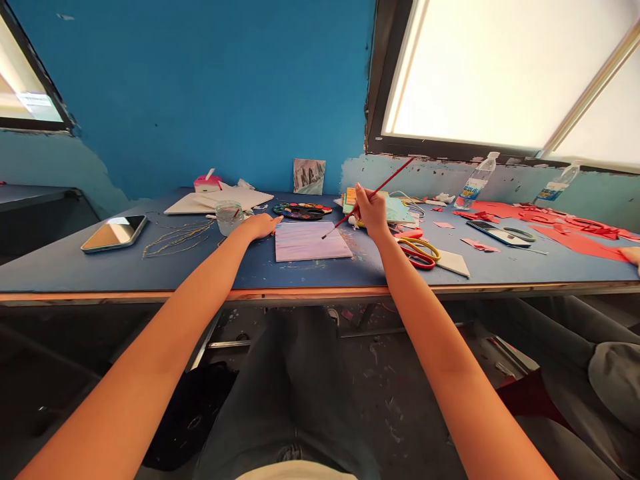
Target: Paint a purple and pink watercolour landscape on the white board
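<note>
A small canvas [313, 242] painted in pale purple and pink streaks lies flat on the blue table [240, 270]. My right hand [371, 208] is closed round a thin red paintbrush [390, 179], its dark tip slanting down over the canvas's right part; I cannot tell if it touches. At the canvas's upper left corner rests my left hand [263, 225], one finger stretched to the edge, the other fingers partly hidden. Behind the canvas sits a paint palette [303, 211] with several colours. A glass jar of water [229, 217] stands left of my left hand.
Left are a phone [115, 233], tangled string [180, 239] and white boards [250, 198]. A small picture [309, 176] leans on the wall. Right are scissors [420, 253], another phone [497, 233], red paper [575, 241], bottles [475, 183] and a person's hand [631, 255].
</note>
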A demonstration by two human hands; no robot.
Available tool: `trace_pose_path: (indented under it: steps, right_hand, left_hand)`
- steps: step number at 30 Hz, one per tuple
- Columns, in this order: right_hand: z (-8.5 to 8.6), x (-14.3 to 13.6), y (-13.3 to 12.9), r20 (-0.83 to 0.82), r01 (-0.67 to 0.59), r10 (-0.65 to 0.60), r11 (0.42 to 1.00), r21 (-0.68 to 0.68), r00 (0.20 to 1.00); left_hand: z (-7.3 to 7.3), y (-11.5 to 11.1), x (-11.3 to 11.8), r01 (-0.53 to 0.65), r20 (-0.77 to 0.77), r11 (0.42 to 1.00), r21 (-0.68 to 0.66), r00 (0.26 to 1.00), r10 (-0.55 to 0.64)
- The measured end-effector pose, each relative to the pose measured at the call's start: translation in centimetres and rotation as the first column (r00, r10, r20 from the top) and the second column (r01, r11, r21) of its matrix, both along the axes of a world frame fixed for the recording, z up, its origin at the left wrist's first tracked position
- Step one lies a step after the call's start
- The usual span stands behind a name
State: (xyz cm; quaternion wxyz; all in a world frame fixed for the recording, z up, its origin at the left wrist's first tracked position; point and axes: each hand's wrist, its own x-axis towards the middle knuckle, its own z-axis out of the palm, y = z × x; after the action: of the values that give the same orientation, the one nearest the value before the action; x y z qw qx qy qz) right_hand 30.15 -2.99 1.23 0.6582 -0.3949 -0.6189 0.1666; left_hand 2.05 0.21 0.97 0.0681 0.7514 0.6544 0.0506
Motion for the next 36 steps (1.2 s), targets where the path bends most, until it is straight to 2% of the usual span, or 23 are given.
trace_pose_path:
  steps: [4,11,17,21,24,28,32,34,36]
  right_hand:
    - [-0.1,-0.2,-0.1,0.110,0.003,0.001,0.999,-0.032,0.994]
    - [0.1,1.1,0.8,0.116,0.175,-0.173,0.985,-0.005,0.978]
    - [0.6,2.3,0.6,0.221,0.410,-0.411,0.911,0.056,0.884]
    - [0.8,2.7,0.2,0.148,0.459,-0.475,0.879,0.132,0.867]
    - [0.6,2.2,0.0,0.055,0.436,-0.449,0.886,0.159,0.892]
    - [0.1,1.1,0.0,-0.044,0.347,-0.344,0.925,0.156,0.938]
    - [-0.2,0.3,0.0,-0.076,0.156,-0.155,0.988,0.014,0.985]
    - [-0.3,0.0,0.0,-0.097,0.094,-0.100,0.994,-0.063,0.990]
    - [-0.5,0.0,0.1,-0.098,0.063,-0.071,0.994,-0.085,0.993]
  left_hand:
    - [0.0,-0.1,0.0,0.005,0.002,1.000,0.005,1.000,-0.005]
    - [0.0,0.0,-0.1,0.008,0.002,1.000,-0.001,1.000,-0.008]
    - [0.0,0.0,-0.1,0.006,0.009,1.000,-0.009,1.000,-0.006]
    - [0.1,-0.3,0.0,0.006,0.010,1.000,0.004,1.000,-0.006]
    - [0.1,-0.3,0.1,0.005,0.011,1.000,0.004,1.000,-0.005]
    - [0.0,0.0,0.0,0.003,0.013,1.000,0.008,1.000,-0.004]
    - [-0.1,0.2,-0.1,0.008,0.009,1.000,0.013,1.000,-0.008]
    - [-0.2,0.3,-0.1,0.012,0.001,1.000,0.012,1.000,-0.012]
    - [-0.2,0.3,-0.1,0.014,-0.009,1.000,0.011,1.000,-0.014]
